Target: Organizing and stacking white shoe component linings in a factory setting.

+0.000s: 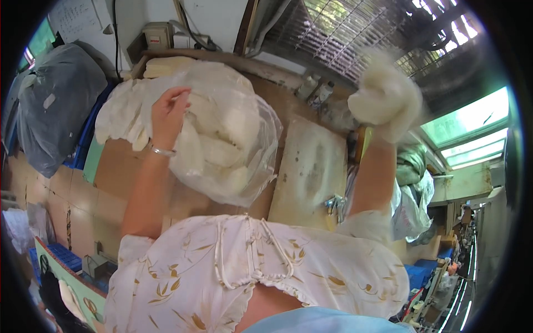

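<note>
Two forearms reach away from the near side, the left one toward a clear plastic bag of white cloth pieces and the right forearm toward the far right, ending in a white bundle. The bundle looks clear of the desk, rounded and blurred, with no long axis that can be made out. It covers the right hand, so I cannot tell how far those fingers are closed on it. The left hand is over the left side of the bag, fingers bent and drawn close to the thumb; whether they pinch any plastic or cloth I cannot tell. From them, most of the bag's contents lie to the right and near, while a flat white pile with finger-like strips lies just to the left, its strips running near to far. The left hand is thus much the nearer one to both bag and pile. The bundle is well apart from it, far to the right, beyond the pale board, whose long axis runs near to far.
</note>
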Demonstrator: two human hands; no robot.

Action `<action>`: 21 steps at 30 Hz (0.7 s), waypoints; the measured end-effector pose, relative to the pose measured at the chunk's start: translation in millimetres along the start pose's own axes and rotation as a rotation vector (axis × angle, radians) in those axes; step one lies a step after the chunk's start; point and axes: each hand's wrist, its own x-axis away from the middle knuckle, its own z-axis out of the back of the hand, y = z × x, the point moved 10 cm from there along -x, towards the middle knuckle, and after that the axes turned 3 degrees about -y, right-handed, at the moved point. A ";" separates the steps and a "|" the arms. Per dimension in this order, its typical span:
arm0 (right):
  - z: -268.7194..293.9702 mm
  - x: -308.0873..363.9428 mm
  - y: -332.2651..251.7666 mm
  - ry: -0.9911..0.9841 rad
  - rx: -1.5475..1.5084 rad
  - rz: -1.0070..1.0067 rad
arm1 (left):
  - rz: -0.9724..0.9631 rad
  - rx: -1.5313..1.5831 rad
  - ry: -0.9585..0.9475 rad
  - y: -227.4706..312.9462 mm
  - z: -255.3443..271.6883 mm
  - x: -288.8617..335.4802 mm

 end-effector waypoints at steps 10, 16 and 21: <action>35.0 -31.6 55.9 0.048 -0.330 -0.477 | 0.033 -0.333 0.164 -7.3 102.8 57.0; -98.5 60.6 207.7 -0.549 0.982 0.287 | -0.136 -0.391 0.189 8.5 92.0 87.7; -117.6 20.7 209.1 -0.407 0.643 0.155 | 0.256 -0.612 0.417 -14.7 168.9 184.9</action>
